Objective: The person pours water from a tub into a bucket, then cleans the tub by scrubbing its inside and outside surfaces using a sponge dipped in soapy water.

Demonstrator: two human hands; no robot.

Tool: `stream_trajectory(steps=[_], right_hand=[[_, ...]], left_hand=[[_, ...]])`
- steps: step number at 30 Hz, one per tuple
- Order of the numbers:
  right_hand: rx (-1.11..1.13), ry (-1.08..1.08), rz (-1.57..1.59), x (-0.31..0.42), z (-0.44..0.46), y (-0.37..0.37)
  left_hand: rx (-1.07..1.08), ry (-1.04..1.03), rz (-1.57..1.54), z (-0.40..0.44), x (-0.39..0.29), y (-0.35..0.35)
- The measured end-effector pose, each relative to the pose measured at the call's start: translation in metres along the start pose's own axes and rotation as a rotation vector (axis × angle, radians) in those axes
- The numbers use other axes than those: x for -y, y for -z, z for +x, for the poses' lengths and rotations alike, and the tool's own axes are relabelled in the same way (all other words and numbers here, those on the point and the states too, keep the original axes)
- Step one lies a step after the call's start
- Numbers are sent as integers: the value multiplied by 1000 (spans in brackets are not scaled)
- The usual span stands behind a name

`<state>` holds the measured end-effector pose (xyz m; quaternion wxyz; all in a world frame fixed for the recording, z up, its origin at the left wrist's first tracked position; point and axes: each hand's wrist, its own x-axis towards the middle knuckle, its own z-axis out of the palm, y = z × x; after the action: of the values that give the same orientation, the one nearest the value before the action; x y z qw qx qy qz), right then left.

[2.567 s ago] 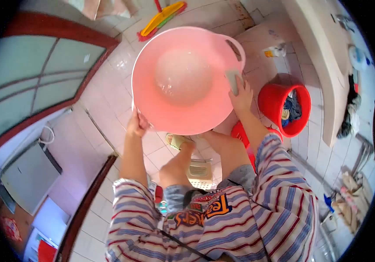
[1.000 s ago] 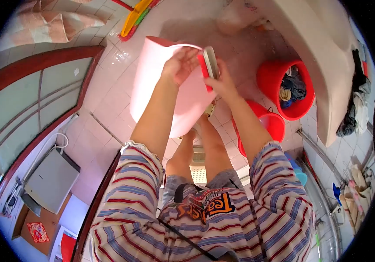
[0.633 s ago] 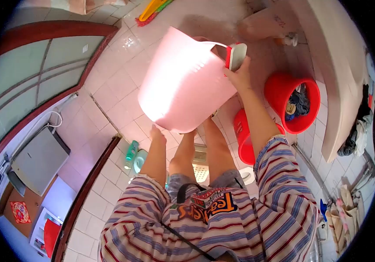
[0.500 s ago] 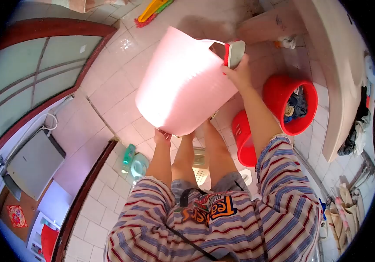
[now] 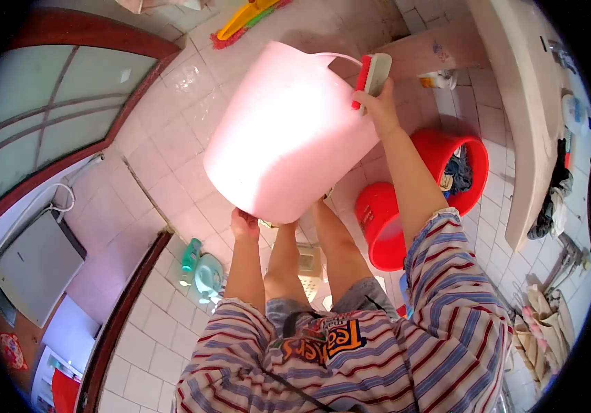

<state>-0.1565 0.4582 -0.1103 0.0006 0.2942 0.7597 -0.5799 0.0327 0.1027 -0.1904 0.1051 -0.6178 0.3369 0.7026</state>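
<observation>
A large pink tub (image 5: 288, 131) is tipped on its side in front of me, its outer wall toward me and its handle at the upper right. My left hand (image 5: 245, 224) is closed on the tub's lower edge, the fingertips partly hidden beneath it. A brush (image 5: 376, 74) with a pale back and red bristles is gripped in my right hand (image 5: 380, 107), next to the tub's rim and handle. Whether the right fingers also touch the tub I cannot tell.
A red bucket with dark clothes (image 5: 483, 172) stands at the right, beside another red bucket (image 5: 378, 237). Green bottle (image 5: 191, 254) and a pale teal container (image 5: 209, 277) are at lower left. A yellow broom (image 5: 244, 19) lies at the top; a pale basin edge (image 5: 516, 124) juts in at right.
Since about a second ago, my left hand has gone from near the brush down to the tub's lower edge. The brush and my right hand have shifted to the upper right. The tub is tilted differently.
</observation>
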Motion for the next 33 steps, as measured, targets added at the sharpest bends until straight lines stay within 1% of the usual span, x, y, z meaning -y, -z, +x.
stream_trajectory(steps=[1,2,4,5,6,8,9,10,11,12,14,15,17,18,20,22,23,24,26,27,28,29,30,31,32,33], right_hand=[[5,-68,62,5,1,2],[3,-64,65,10,0,5],[52,-159,257,19,-4,9],[48,-152,261,21,-6,9],[25,-185,295,17,-10,8],[-1,-215,342,9,-19,4],[5,-268,456,6,-27,1],[13,-320,571,-3,-31,-1],[12,-412,620,-25,-30,-6],[8,-408,630,-26,-35,-8],[126,-635,806,-22,-58,-18],[120,-631,815,-18,-66,-22],[117,-729,833,-10,-82,-31],[113,-729,839,0,-90,-34],[158,-629,842,24,-99,-34],[174,-593,792,21,-98,-40],[192,-511,774,20,-103,-44],[208,-423,754,37,-109,-45],[237,-364,818,61,-123,-49],[305,-293,706,71,-126,-51],[366,-231,591,82,-134,-53],[351,-232,588,92,-144,-54],[393,-152,559,108,-153,-54],[438,-73,530,116,-163,-56],[429,-73,527,119,-176,-62],[477,-21,491,122,-190,-69]], left_hand=[[17,-29,54,-7,-6,-5],[21,-32,54,-16,-14,-9],[-156,-102,89,-32,-33,-18],[-129,-150,193,-29,-43,-3],[-82,-183,209,-43,-57,-3],[-111,-245,190,-62,-79,5],[-135,-305,177,-78,-89,3],[-125,-353,240,-89,-100,11],[-126,-415,268,-98,-107,16],[-126,-476,296,-114,-117,16],[-151,-479,392,-148,-137,16],[-206,-542,371,-164,-140,7],[-210,-555,388,-172,-150,25],[-194,-561,384,-168,-152,37],[-224,-553,363,-160,-151,53],[-321,-553,281,-156,-148,61],[-342,-479,277,-155,-147,67],[-331,-482,277,-150,-146,70],[-151,-296,12,-129,-139,90],[-79,-250,-13,-117,-134,98],[-68,-243,-5,-115,-129,98],[-22,-165,-63,-113,-119,101],[25,-86,-124,-110,-110,104],[73,-59,-79,-99,-101,116],[78,-52,-74,-84,-94,124],[-137,67,-45,-63,-89,135]])
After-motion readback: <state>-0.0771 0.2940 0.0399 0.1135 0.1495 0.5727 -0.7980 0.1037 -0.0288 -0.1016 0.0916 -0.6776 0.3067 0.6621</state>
